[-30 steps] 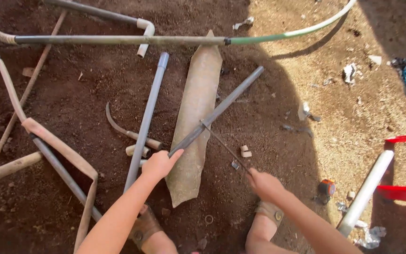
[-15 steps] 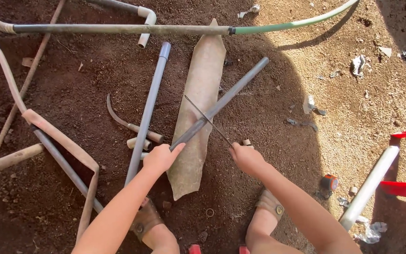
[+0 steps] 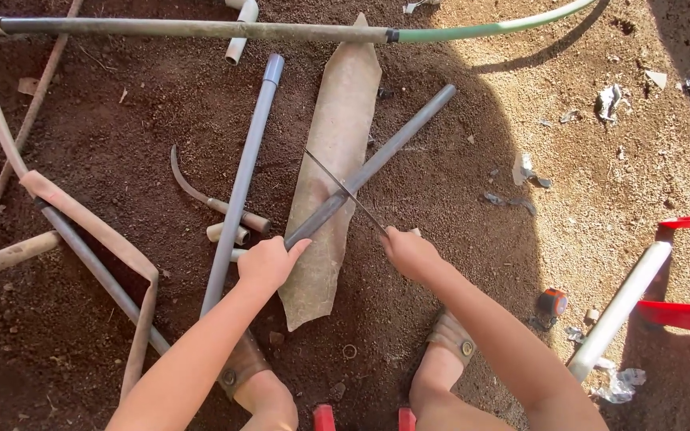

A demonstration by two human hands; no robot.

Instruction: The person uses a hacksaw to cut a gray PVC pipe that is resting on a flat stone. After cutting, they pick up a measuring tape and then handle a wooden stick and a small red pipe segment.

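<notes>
Grey pipe (image 3: pixel 377 164) across a tan slab (image 3: pixel 333 168) on dark soil, long axis from lower left to upper right. Left hand (image 3: pixel 269 263) clamped over its near end, hiding that tip. Right hand (image 3: pixel 409 251) closed round a thin saw blade (image 3: pixel 345 191), crossing the pipe; teeth too fine to make out

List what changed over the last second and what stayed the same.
The right hand moved left and up along the ground toward the grey pipe, pushing the thin blade forward so it now lies across the pipe. Nothing was taken hold of or let go. The left hand stays on the pipe's near end, and the pipe still lies on the flat slab. The long pipe and sickle stayed put.
</notes>
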